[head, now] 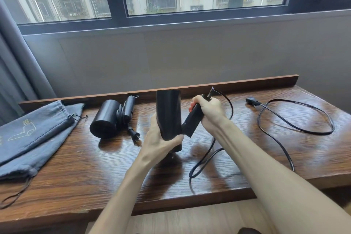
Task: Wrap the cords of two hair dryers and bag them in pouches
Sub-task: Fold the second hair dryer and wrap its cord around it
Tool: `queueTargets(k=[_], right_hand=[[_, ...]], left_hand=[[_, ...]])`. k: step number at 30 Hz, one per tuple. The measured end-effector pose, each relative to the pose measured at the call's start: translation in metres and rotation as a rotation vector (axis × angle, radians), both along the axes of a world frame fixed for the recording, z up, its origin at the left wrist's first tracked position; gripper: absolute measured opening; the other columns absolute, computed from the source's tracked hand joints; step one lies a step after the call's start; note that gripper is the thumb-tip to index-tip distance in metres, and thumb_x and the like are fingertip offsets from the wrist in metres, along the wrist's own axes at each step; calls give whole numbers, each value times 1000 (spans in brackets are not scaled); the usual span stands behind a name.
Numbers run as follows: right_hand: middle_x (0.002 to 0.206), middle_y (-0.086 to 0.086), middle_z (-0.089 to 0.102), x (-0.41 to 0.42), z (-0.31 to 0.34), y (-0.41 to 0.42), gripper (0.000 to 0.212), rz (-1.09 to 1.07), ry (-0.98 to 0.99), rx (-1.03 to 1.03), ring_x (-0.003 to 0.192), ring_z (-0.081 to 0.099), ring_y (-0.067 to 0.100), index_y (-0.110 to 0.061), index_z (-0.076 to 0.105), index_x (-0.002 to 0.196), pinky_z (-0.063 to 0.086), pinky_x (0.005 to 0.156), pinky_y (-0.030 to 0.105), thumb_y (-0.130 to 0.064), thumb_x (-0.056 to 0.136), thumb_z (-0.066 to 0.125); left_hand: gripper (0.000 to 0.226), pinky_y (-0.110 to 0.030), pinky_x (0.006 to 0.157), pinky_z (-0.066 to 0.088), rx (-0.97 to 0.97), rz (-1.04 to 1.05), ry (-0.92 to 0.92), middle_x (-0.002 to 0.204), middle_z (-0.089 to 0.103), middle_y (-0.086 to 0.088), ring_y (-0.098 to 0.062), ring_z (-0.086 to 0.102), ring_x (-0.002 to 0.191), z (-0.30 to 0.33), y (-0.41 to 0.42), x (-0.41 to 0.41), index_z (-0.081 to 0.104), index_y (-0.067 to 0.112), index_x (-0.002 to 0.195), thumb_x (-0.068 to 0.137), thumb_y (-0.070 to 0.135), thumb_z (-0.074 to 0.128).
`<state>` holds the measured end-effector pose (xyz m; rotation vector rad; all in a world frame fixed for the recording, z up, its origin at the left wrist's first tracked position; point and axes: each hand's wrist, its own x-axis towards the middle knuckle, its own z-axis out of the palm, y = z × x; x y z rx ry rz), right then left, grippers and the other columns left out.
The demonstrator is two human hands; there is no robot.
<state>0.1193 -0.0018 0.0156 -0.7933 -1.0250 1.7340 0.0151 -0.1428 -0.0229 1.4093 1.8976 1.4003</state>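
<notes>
The second hair dryer [168,114] is held in the air over the middle of the wooden surface [106,167], its barrel upright and its folding handle [192,119] angled out toward 4 o'clock. The left hand [161,138] closes its grip around the lower part of the barrel, and the right hand [208,109] closes its grip around the top of the handle, near the red switch. The cord [275,119] of this dryer is not wrapped: it leaves the end of the handle, drops in a loop toward 6 o'clock, then runs over the surface toward 3 o'clock, and its plug [251,101] lies at about 2 o'clock, well apart from the hands. The first hair dryer [106,119] lies at 10 o'clock with its cord already coiled beside it, and the two grey pouches [36,135], overlapping each other, lie at 9 o'clock. I judge that the step now is to fold the handle against the barrel before the winding. To do it well, the left hand should keep the barrel steady while the right hand pushes the handle slowly, so that the cord is not pinched in the hinge. After this, it is better to start the wrap close to the handle and pull the loose cord in little by little, with even loops, so the plug does not drag or fall from the edge.
</notes>
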Motion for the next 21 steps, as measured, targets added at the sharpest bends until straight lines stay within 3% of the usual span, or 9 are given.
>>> queueTargets(k=[6,10,13,15,17,19,21], right_hand=[[61,13,54,-1,10,-2,19,219,-256,295,53,53,19,-3,56,66,46,58,30,4,83,54],[77,9,60,3,23,8,25,502,-142,108,70,59,20,-9,62,88,47,75,33,-30,97,52],[80,4,62,5,32,8,30,493,-232,151,78,60,18,-12,61,90,47,85,35,-39,98,49],[76,2,64,12,34,6,33,425,-303,229,77,61,17,-14,63,87,51,84,35,-42,97,48],[75,1,62,26,32,10,36,206,-445,345,77,61,21,-15,62,83,51,78,36,-47,94,49],[79,-1,61,44,25,12,43,-6,-741,487,83,62,24,-16,58,80,51,79,40,-58,87,50],[74,0,60,59,16,-5,60,120,-1076,580,72,59,21,-11,54,73,47,72,33,-70,84,43]], left_hand=[[70,-7,73,48,-5,-17,12,105,59,14,9,58,93,1,-4,7,32,27,129,76,23,78],[70,-6,72,47,17,15,-26,109,58,14,11,56,96,1,-7,6,34,26,130,76,24,79],[69,-12,77,51,26,25,-56,110,60,11,4,60,98,1,-8,6,37,26,128,73,29,79],[68,-16,80,53,36,34,-80,110,62,11,2,61,99,2,-11,3,38,27,128,75,25,80],[67,-10,76,51,53,45,-122,111,62,11,6,61,97,4,-14,-2,39,27,130,77,18,79],[65,-4,72,47,70,64,-145,112,60,10,10,60,94,5,-17,-9,40,26,128,78,15,78],[64,-4,72,47,84,76,-165,113,60,9,9,60,96,6,-18,-13,40,24,129,77,15,78]])
